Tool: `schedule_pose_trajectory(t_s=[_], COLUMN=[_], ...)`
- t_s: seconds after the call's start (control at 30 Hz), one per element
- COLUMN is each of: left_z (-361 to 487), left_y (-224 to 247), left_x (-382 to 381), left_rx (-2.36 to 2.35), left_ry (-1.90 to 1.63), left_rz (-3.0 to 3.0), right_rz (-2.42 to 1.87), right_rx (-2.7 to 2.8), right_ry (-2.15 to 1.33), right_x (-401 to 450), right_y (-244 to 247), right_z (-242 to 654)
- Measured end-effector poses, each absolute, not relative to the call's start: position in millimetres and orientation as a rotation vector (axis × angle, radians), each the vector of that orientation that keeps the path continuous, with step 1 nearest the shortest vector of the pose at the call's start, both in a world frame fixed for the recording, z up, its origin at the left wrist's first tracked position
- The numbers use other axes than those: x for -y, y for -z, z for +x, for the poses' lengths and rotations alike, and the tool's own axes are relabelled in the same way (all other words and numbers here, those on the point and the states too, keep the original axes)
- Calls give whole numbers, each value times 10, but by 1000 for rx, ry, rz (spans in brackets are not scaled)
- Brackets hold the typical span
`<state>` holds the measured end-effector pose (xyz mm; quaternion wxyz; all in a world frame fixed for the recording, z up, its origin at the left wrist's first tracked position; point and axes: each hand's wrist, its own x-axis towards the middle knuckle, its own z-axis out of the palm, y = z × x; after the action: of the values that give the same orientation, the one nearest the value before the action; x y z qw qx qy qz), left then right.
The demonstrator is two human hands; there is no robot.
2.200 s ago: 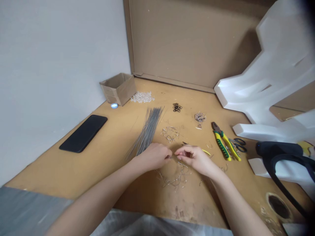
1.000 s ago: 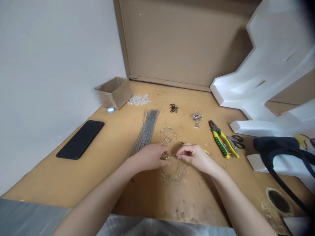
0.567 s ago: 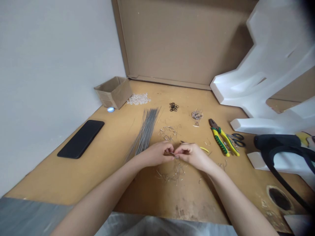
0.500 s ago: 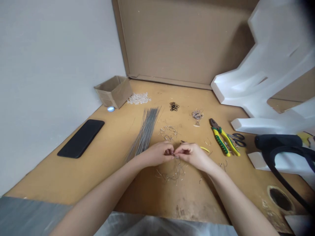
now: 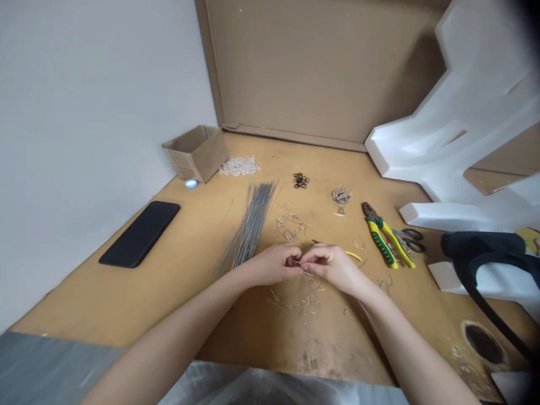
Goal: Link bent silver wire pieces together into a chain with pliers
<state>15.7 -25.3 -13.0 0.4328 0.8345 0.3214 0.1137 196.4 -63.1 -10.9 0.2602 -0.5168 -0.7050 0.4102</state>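
Observation:
My left hand (image 5: 276,264) and my right hand (image 5: 327,266) meet fingertip to fingertip above the middle of the table. Both are pinched closed on a thin piece of wire (image 5: 297,263); its exact shape is mostly hidden by the fingers. Below them lies a loose ring of bent wire pieces (image 5: 293,304), and a second group of bent wire (image 5: 290,226) is just beyond. Left of my hands a bundle of straight grey wires (image 5: 253,219) lies slantwise. A yellow-handled tool (image 5: 353,255) is partly covered by my right hand.
To the right are yellow-green pliers (image 5: 385,236) and dark-handled scissors (image 5: 413,239). Behind are black rings (image 5: 301,180), a wire heap (image 5: 341,195), clear small pieces (image 5: 240,165) and a cardboard box (image 5: 198,154). A black phone (image 5: 141,233) lies left; white foam (image 5: 405,152) stands right.
The view has shifted slightly. Both hands stay together in nearly the same place, with the fingers adjusted a little around the wire.

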Motion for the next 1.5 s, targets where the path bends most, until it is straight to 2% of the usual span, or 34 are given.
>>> schedule_pose_trajectory(t_s=[1.5], left_z=[181], left_y=[203], left_x=[260], left_rx=[-857], left_ry=[-305], left_rz=[2181], right_rz=[-1422], right_rx=[1969], right_ry=[-1031], right_x=[648], right_y=[129], right_z=[1941])
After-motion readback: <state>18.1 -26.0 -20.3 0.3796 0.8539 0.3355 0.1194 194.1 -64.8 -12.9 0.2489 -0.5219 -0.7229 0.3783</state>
